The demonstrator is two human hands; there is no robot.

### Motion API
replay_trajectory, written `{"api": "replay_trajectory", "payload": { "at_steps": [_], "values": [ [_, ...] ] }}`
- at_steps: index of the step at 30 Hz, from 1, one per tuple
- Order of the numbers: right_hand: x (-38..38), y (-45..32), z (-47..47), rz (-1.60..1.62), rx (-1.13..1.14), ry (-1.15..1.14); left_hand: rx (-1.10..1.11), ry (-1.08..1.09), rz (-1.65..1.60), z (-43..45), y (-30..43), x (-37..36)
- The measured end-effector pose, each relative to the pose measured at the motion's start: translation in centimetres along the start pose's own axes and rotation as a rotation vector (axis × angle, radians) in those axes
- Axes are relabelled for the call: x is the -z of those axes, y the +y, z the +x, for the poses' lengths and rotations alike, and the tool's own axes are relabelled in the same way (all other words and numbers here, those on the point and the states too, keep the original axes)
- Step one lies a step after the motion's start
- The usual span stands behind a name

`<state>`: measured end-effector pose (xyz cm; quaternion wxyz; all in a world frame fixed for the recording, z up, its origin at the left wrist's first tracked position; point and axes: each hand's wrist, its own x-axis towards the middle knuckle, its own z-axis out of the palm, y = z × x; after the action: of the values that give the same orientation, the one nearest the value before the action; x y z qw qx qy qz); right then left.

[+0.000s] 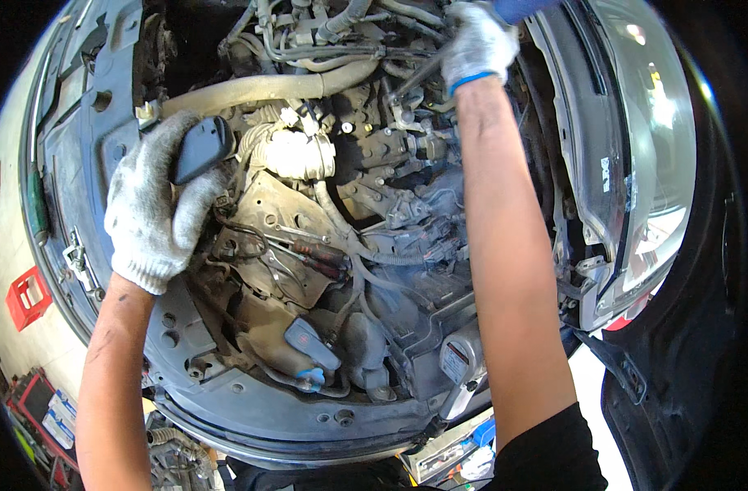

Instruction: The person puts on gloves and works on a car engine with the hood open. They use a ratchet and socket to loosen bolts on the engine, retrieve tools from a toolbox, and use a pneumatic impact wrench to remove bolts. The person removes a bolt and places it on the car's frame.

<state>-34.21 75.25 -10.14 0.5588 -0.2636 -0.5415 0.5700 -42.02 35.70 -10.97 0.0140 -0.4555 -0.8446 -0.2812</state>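
Note:
My left hand (159, 202), in a grey-white knit glove, grips a dark flat handheld device (203, 150), seemingly a work light, over the front of a car's engine bay. Beside it, a ribbed intake duct (294, 152) is brightly lit. At the top, my gloved right hand (479, 46) is closed around a long tool with a blue handle (524, 8). Its metal shank (418, 78) slants down-left among the engine parts. Between my forearms, a combination wrench (303, 233), screwdrivers with red-and-black handles (320, 253) and pliers (280, 265) lie on a dusty metal plate (276, 199).
A thick coolant hose (257, 91) crosses above the duct. A wiring harness (354, 245) runs down the middle. The bonnet latch (79, 264) and a green handle (37, 208) are at left. A windscreen (656, 153) rises at right. On the floor stands a red plastic object (29, 299).

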Motion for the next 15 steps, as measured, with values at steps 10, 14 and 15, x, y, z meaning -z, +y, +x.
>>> {"api": "replay_trajectory", "payload": {
  "at_steps": [10, 14, 15],
  "values": [
    [-4.2, 1.5, -7.5, -0.201, -0.054, -0.255, -0.022, 0.002, -0.035, 0.1, 0.2, 0.6],
    [-0.7, 0.7, -4.3, -0.362, -0.103, -0.212, -0.053, 0.021, -0.075, 0.2, -0.2, 0.6],
    [-0.5, 0.3, -3.9, -0.456, -0.106, -0.221, -0.066, 0.049, -0.069, 0.3, -0.2, 0.7]
  ]
}}
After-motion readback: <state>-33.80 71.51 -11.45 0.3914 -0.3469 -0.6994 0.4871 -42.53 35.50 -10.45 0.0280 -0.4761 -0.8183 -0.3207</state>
